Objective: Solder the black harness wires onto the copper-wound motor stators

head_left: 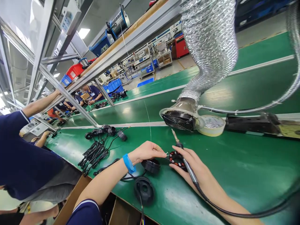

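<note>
My right hand (pixel 189 167) is closed around a soldering iron (pixel 181 150) whose tip points up and away, and its fingers also cradle a small round motor stator (pixel 176 157) with copper coils. My left hand (pixel 146 151), with a blue wristband, pinches something thin at the stator's left edge, too small to name. Just below the left hand a black round housing (pixel 151 165) rests on the green bench (pixel 246 175). A second black round housing (pixel 144 189) with a cable lies nearer the front edge.
A fume extractor fan (pixel 179 120) on a silver flexible duct (pixel 208 47) sits behind the hands, beside a roll of tape (pixel 212 125). A bundle of black cables (pixel 96 150) lies to the left. A co-worker in a dark shirt (pixel 21 156) stands at the left; other people work farther along.
</note>
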Motion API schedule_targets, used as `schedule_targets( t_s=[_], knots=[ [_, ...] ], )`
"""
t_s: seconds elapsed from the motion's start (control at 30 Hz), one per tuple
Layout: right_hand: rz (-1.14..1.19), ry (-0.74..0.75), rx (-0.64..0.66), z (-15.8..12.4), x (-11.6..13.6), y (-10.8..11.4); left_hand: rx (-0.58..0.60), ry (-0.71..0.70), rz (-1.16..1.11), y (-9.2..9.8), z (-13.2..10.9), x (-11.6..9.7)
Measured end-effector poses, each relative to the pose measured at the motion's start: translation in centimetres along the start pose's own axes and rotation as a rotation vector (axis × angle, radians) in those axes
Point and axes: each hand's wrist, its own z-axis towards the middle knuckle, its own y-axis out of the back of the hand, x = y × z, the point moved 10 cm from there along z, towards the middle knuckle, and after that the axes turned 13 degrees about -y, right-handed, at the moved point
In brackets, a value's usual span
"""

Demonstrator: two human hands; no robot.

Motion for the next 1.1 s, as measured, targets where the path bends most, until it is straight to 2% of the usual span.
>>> schedule_targets(
  t_s=[0.1, 0.23, 0.37, 0.47, 0.7, 0.83, 0.97, 1.1],
  knots=[
    [0.000, -0.002, 0.007, 0.0, 0.3, 0.2, 0.012, -0.013, 0.023, -0.4, -0.2, -0.6],
    [0.000, 0.023, 0.002, 0.1, 0.9, 0.5, 0.083, 0.007, -0.076, -0.9, -0.3, -0.5],
    [-0.010, 0.018, 0.016, 0.1, 0.9, 0.4, 0.007, 0.038, -0.126, -0.2, 0.0, 0.1],
    [-0.005, 0.009, 0.013, 0.0, 0.7, 0.3, -0.017, 0.044, -0.136, -0.3, 0.1, 0.2],
    [0.013, 0.030, -0.021, 0.0, 1.1, 0.7, -0.036, 0.009, -0.021, -1.2, 0.0, -0.5],
    [-0.001, 0.036, -0.011, 0.1, 1.3, 0.8, 0.026, 0.033, -0.072, -1.4, -0.3, -0.6],
    [-0.001, 0.032, -0.015, 0.0, 1.2, 0.8, 0.010, 0.088, -0.141, -0.3, -0.6, -0.1],
    [0.001, 0.030, -0.016, 0.0, 1.1, 0.7, -0.035, 0.021, -0.113, 0.3, -0.5, -0.2]
  ],
)
